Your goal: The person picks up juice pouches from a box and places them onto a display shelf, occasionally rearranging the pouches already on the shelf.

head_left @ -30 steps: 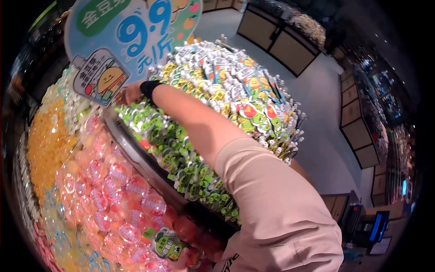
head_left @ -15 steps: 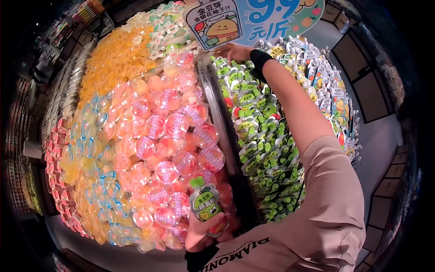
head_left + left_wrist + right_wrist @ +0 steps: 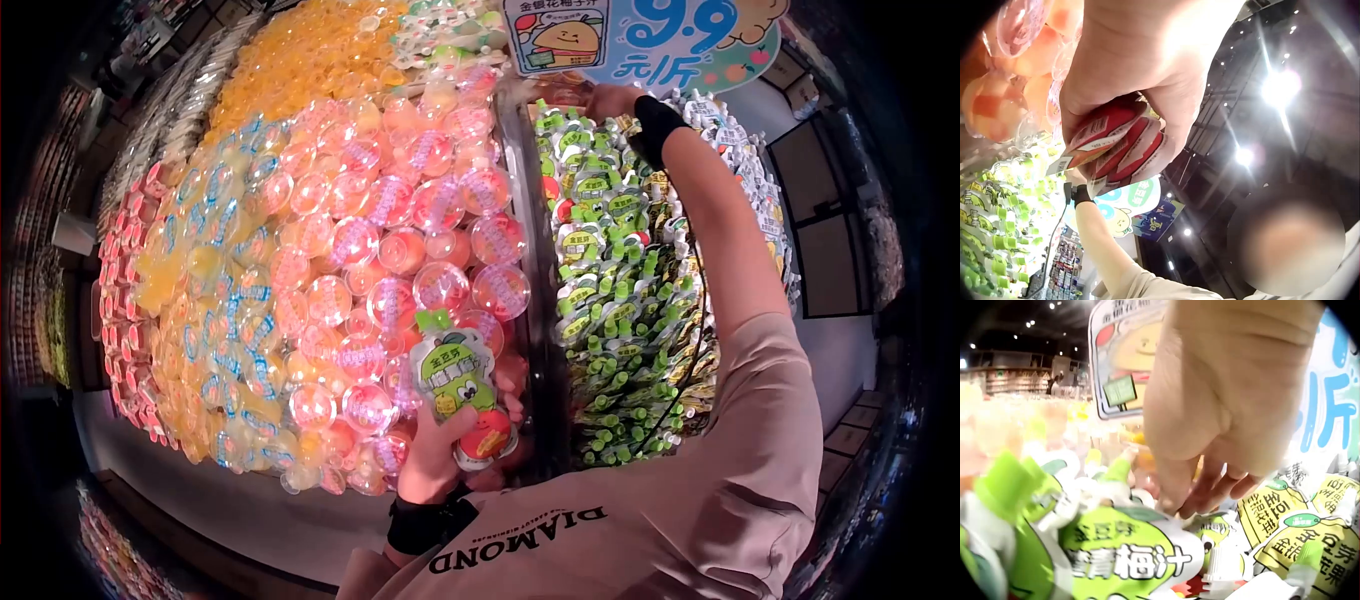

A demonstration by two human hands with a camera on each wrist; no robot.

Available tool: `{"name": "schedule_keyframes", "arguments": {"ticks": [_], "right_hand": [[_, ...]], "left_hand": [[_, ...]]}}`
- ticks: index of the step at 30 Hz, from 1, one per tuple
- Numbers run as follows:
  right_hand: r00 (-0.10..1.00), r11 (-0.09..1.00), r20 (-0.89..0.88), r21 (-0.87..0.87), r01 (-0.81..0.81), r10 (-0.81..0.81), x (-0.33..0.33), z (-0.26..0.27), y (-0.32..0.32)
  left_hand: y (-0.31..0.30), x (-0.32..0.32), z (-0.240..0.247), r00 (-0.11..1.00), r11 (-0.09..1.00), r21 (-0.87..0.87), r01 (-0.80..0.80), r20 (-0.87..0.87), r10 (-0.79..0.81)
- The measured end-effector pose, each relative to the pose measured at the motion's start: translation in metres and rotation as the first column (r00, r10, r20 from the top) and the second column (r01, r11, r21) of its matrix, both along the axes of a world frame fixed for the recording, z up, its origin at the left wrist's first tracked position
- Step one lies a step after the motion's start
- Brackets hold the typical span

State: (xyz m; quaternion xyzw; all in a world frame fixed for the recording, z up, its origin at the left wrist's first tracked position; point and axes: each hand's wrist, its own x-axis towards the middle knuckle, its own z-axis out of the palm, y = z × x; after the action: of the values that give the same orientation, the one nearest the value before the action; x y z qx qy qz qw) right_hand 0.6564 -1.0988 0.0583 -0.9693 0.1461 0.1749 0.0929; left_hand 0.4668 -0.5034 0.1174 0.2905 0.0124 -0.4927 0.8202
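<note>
My left hand (image 3: 430, 462) grips several spouted juice pouches (image 3: 455, 378) with green caps, near my body. The front one has a green cartoon face and a red lower part. In the left wrist view, their red bottoms (image 3: 1119, 140) are stacked between thumb and fingers. My right hand (image 3: 612, 101) reaches to the far end of the green-capped pouch rows (image 3: 600, 260), under the price sign (image 3: 650, 45). Its bent fingers point down, tips right at a green-and-white pouch (image 3: 1213, 528) in the right wrist view; I cannot tell whether they pinch it.
Clear pink-orange jelly cups (image 3: 400, 250) are heaped left of a dark divider (image 3: 535, 270). Beyond lie blue-labelled yellow cups (image 3: 215, 310) and an orange heap (image 3: 310, 60). Yellow-labelled pouches (image 3: 1297, 537) stand right of my right hand. Dark cabinets (image 3: 820, 210) line the right side.
The head view has turned left, so the stand shifts rightward in it. My left hand and its pouches have come up into fuller view. The right hand stays at the pouch rows beneath the sign.
</note>
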Motion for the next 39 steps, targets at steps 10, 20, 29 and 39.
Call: {"name": "schedule_keyframes", "arguments": {"ticks": [10, 20, 29, 39], "right_hand": [[0.993, 0.646, 0.111, 0.761, -0.053, -0.049, -0.168, 0.202, 0.241], [0.955, 0.45, -0.177, 0.851, 0.27, -0.238, -0.245, 0.168, 0.341], [0.957, 0.442, -0.243, 0.85, 0.287, -0.156, -0.211, 0.18, 0.314], [0.77, 0.629, 0.348, 0.772, 0.089, -0.536, -0.114, 0.153, 0.15]], "left_hand": [[-0.021, -0.006, 0.034, 0.992, 0.978, -0.187, 0.094, -0.065, -0.107], [-0.07, -0.026, 0.047, 0.954, 0.981, 0.156, -0.111, 0.295, 0.061], [-0.084, -0.013, 0.056, 0.986, 0.957, 0.242, -0.159, 0.095, 0.139], [-0.065, -0.002, 0.044, 0.994, 0.973, 0.209, -0.1, -0.026, 0.107]]}}
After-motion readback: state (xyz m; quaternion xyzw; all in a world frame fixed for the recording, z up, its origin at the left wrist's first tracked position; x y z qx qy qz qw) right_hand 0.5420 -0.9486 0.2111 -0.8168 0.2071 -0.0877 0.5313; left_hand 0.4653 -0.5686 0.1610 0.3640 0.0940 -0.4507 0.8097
